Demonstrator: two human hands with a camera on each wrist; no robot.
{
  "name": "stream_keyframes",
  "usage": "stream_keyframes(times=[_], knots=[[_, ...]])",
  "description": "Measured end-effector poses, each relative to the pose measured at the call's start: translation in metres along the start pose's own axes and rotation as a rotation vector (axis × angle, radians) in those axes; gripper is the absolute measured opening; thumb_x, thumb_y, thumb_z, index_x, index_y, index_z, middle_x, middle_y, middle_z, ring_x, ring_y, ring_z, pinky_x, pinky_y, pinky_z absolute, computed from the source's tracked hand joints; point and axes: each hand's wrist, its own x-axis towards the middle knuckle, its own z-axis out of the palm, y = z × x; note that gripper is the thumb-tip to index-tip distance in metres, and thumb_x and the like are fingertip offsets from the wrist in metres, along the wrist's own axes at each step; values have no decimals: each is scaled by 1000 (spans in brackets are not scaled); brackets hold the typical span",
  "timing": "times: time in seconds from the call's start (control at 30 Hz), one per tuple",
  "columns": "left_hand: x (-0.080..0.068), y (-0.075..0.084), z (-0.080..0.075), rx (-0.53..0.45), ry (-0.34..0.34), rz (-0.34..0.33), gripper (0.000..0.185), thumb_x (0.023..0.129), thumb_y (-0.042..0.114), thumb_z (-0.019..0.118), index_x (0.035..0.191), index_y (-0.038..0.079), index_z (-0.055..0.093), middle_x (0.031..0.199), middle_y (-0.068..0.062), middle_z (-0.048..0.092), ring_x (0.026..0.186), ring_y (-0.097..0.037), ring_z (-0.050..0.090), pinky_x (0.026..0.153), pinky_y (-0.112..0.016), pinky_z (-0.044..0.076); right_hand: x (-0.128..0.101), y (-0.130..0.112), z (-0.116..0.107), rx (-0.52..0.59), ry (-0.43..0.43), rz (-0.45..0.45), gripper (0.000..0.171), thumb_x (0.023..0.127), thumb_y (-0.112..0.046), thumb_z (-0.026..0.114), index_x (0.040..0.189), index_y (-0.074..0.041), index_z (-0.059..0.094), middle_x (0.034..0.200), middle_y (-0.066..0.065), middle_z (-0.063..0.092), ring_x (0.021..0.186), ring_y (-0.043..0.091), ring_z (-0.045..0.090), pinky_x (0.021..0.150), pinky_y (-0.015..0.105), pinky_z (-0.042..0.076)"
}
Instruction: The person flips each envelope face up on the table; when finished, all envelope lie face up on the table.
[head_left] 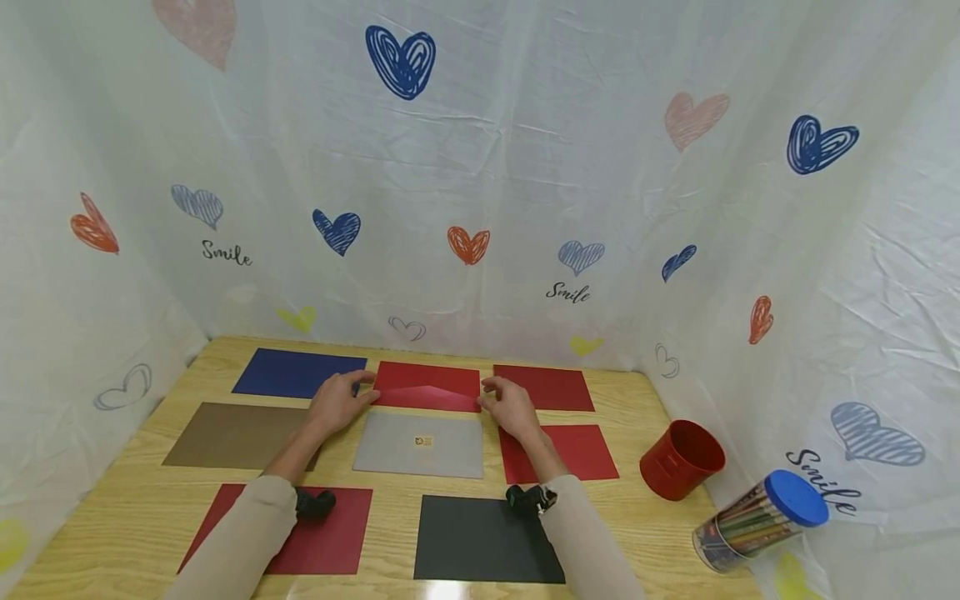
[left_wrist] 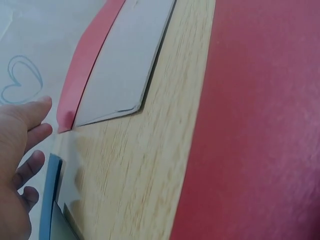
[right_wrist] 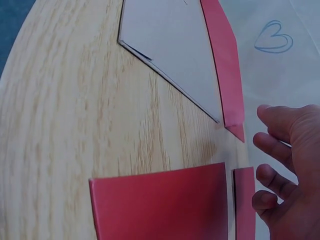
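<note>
Bright red rectangle of paper (head_left: pixel 427 377), a lighter pinkish strip peaked along its near edge, lies at the far middle of a light wood-grain surface (head_left: pixel 393 533), between a person's left hand (head_left: pixel 337 402) and right hand (head_left: pixel 517 408). Each hand's grip is relaxed, fingers loosely bent and spread, holding nothing; one reaches toward either end of the paper, though whether any fingertip touches it cannot be told.

Directly in front of it lies a flat grey rectangle (head_left: pixel 390 454) bearing a small tan label (head_left: pixel 423 442). To the left are a dark blue rectangular sheet (head_left: pixel 288 373), partly beneath the left fingers from above, and a brown rectangular sheet (head_left: pixel 232 435), crossed by the left forearm. Rightward lie a deep red sheet (head_left: pixel 555 388) and, nearer, a scarlet sheet (head_left: pixel 581 452).

Closest to the person, a crimson sheet (head_left: pixel 341 533) and a blackish-green sheet (head_left: pixel 480 537) sit apart. At far right, a red cylindrical cup (head_left: pixel 660 468) stands near a clear, blue-lidded tub of coloured pencils (head_left: pixel 757 521), before a white curtain printed with hearts (head_left: pixel 510 183).
</note>
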Motion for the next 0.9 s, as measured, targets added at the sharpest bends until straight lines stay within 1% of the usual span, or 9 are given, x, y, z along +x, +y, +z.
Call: stream_keyframes(times=[0.13,0.3,0.47,0.6,0.67,0.73,0.8,0.87,0.9], knots=[[1,2,1,-22,-8,-9,45,93,29,74,130,4,67,99,-12,71,77,-21,54,66,-34,41,-3,0,-4,12,-8,4,41,96,-26,71,134,-13,64,124,4,67,116,27,61,85,41,54],[1,6,2,-55,-24,0,44,93,29,74,130,5,67,80,-7,62,68,-19,46,57,-31,34,-7,-1,-11,16,-12,-10,41,96,-26,71,134,-14,63,125,3,67,120,27,60,86,41,54],[-4,10,-1,-72,-30,10,44,93,29,74,130,6,67,72,-4,55,63,-18,42,53,-30,30,-11,-3,-14,26,-23,-45,41,96,-26,71,134,-13,63,124,4,68,116,28,62,84,40,55],[-9,11,-3,-77,-20,25,43,93,27,75,129,5,68,69,-3,51,62,-17,40,53,-30,29,-14,-4,-14,38,-26,-83,40,95,-24,71,133,-11,64,122,5,68,108,26,62,80,37,54],[-12,11,-5,-81,-12,37,41,92,26,75,127,5,69,68,-2,49,62,-17,40,54,-30,29,-16,-7,-13,42,-27,-94,40,95,-22,72,133,-10,64,122,5,67,107,24,62,81,38,53],[-14,10,-6,-92,-11,45,39,92,24,76,126,5,70,67,-5,49,61,-17,39,55,-30,30,-17,-11,-11,44,-31,-103,41,95,-23,72,133,-9,64,122,4,67,100,22,60,79,36,52],[-18,9,-9,-95,-6,53,38,92,23,76,125,5,70,74,-7,59,64,-17,42,57,-30,33,-19,-17,-8,49,-39,-116,42,95,-23,72,133,-8,64,123,4,66,94,21,58,76,34,51],[-22,7,-14,-89,-1,57,38,92,23,76,125,5,70,88,-10,69,70,-17,46,61,-31,36,-19,-24,-5,57,-49,-126,43,94,-26,73,133,-8,65,124,4,66,91,21,57,73,31,49],[-24,5,-17,-88,0,57,39,92,23,76,125,5,70,95,-11,71,71,-17,47,61,-31,37,-20,-27,-3,60,-56,-133,43,94,-27,73,133,-9,64,124,4,66,87,22,56,70,30,49]])
